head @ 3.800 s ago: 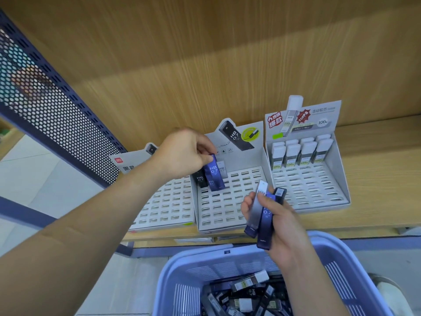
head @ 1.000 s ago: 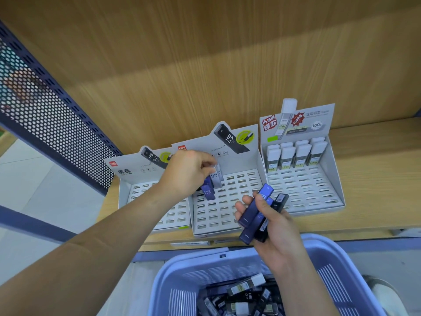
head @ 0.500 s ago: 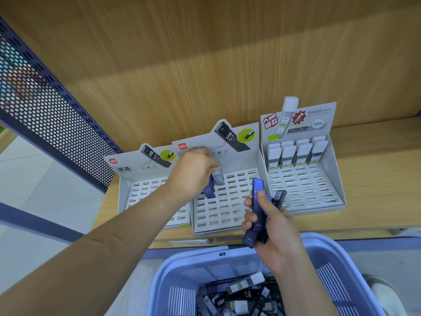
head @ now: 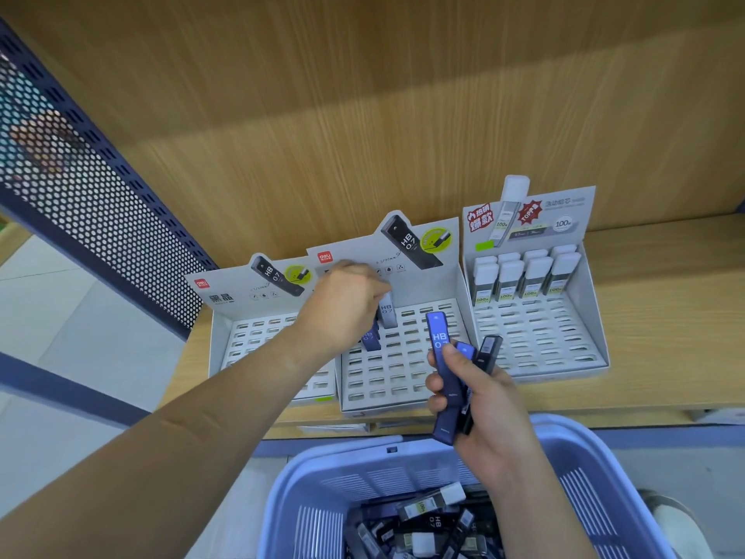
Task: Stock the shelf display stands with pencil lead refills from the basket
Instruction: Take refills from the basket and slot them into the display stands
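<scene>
Seen from the head camera, my left hand [head: 346, 302] reaches over the middle white card display stand [head: 403, 381]. Its fingertips pinch the top of a pale grey refill case [head: 388, 314] marked HB 0.7, which stands upright near the back of the slotted tray. Just beside it stands a dark blue refill case [head: 371, 340], partly hidden by my wrist. My right hand [head: 483, 397] hangs over the stand's front edge, fingers curled round three slim refill cases [head: 441, 357], two blue and one black, fanned upward. Below, the lavender plastic basket [head: 572, 449] holds a heap of loose refills [head: 429, 506]. On the wooden shelf [head: 665, 316], the right-hand white display stand [head: 540, 344] carries white-capped refills [head: 528, 276] in its back rows.
</scene>
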Motion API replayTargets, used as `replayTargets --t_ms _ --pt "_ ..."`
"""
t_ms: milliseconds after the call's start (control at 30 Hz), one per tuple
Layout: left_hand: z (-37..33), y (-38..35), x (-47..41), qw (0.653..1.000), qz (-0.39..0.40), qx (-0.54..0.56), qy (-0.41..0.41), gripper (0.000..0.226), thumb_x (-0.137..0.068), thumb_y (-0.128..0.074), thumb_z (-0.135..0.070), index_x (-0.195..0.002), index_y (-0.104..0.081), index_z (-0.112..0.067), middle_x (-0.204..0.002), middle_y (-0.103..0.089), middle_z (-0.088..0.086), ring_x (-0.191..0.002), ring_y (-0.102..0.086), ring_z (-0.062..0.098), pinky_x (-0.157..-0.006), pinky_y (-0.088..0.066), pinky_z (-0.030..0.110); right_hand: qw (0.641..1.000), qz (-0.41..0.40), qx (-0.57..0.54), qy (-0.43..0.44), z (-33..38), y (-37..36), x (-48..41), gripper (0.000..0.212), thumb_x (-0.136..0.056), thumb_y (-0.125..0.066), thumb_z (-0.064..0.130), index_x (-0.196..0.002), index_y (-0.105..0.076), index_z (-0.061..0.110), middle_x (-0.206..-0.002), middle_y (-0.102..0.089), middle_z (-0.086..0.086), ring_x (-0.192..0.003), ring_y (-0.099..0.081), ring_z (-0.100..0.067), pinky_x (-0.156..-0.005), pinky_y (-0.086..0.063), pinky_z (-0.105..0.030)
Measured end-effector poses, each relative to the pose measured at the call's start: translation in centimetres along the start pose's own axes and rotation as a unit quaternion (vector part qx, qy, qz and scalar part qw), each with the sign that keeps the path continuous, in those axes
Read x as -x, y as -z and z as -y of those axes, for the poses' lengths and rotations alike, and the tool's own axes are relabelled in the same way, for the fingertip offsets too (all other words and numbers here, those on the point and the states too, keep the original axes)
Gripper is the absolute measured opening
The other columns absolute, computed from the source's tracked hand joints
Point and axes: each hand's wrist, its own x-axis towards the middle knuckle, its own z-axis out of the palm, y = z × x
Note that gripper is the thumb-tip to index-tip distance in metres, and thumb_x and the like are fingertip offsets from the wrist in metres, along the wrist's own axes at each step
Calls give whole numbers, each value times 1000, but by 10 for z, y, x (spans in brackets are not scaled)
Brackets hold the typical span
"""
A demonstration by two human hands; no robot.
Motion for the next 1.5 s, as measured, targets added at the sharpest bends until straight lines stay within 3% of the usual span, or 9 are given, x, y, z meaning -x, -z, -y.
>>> replayTargets --t_ms 133,267,467,567,700,833,1033,1267,1500 --pt "-15 19 -2 988 35 128 78 19 -91 -55 -17 -91 -72 -9 -95 -67 -1 -91 -59 19 -85 -47 32 1000 2 17 16 -1 -1 0 29 -88 -66 18 -110 -62 -2 -84 -68 -9 -51 -51 -12 -40 -38 -20" --pt "-35 50 -3 849 192 446 208 25 -92 -60 -26 -97 -71 -4 -80 -69 2 -62 -59 8 -64 -52 20 999 12 30 25 -1 -3 0 35 -85 -67 22 -109 -63 -3 -86 -69 -10 -47 -46 -11 -39 -36 -19" --pt "-36 65 0 803 180 518 234 18 -80 -71 -3 -97 -67 2 -73 -69 9 -56 -63 11 -58 -55 18 999 5 43 16 1 -5 -1 31 -91 -61 30 -106 -66 3 -89 -70 -11 -45 -40 -9 -40 -34 -19" --pt "-21 76 -2 813 112 516 245 10 -80 -70 1 -90 -67 -1 -69 -68 6 -58 -65 12 -61 -57 19 999 -2 -46 -27 3 -2 -4 26 -97 -52 14 -119 -61 2 -96 -70 -12 -52 -41 -11 -42 -37 -21" --pt "0 93 2 879 90 406 231 7 -81 -69 0 -85 -71 -6 -65 -69 3 -56 -65 6 -52 -50 12 998 13 -62 -26 5 -1 -1 46 -74 -69 2 -118 -58 0 -112 -70 -17 -70 -56 -16 -58 -51 -23" --pt "10 89 10 919 125 308 210 9 -75 -79 -14 -82 -75 -17 -72 -73 0 -64 -65 7 -66 -53 18 998 26 -53 -13 2 -2 0 23 -102 -47 16 -120 -58 7 -111 -73 -9 -91 -73 -30 -65 -60 -34" --pt "1 65 22 962 132 194 142 13 -76 -78 -18 -88 -74 -17 -80 -72 -4 -69 -62 0 -73 -51 17 1000 -4 13 -8 1 -5 3 26 -99 -51 31 -116 -64 15 -103 -75 -8 -47 -54 -12 -41 -44 -19" --pt "0 51 29 970 90 175 141 16 -77 -77 -22 -93 -75 -18 -81 -72 -3 -76 -63 6 -82 -47 18 1000 -11 3 -1 -1 -3 1 27 -96 -55 30 -115 -66 15 -89 -75 -5 -41 -42 -8 -38 -35 -17" --pt "-1 50 28 961 103 204 153 17 -75 -79 -20 -91 -76 -16 -79 -72 -3 -65 -59 -4 -67 -45 6 1000 -6 -9 -7 -3 -1 0 26 -96 -56 30 -112 -69 14 -77 -68 -5 -41 -39 -8 -37 -32 -17"
